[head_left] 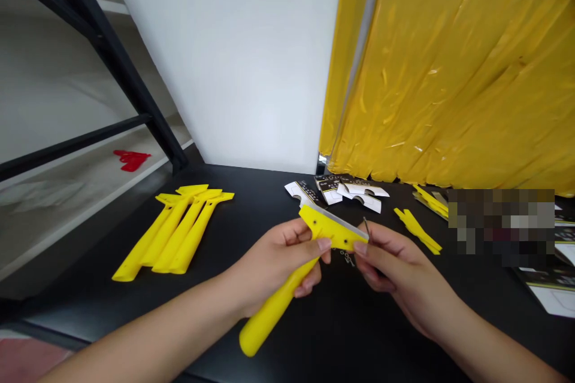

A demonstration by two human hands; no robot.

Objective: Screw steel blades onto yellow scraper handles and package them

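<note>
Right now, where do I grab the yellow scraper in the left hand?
Grip the rounded end of the yellow scraper's handle from the near side. It juts clear below the left hand, while the steel blade lies along the far edge, by the right hand.

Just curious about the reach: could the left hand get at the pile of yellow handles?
Probably yes, once it lets go. The left hand is holding a yellow scraper, but the pile lies close by on the black table, with nothing visible in between.
</note>
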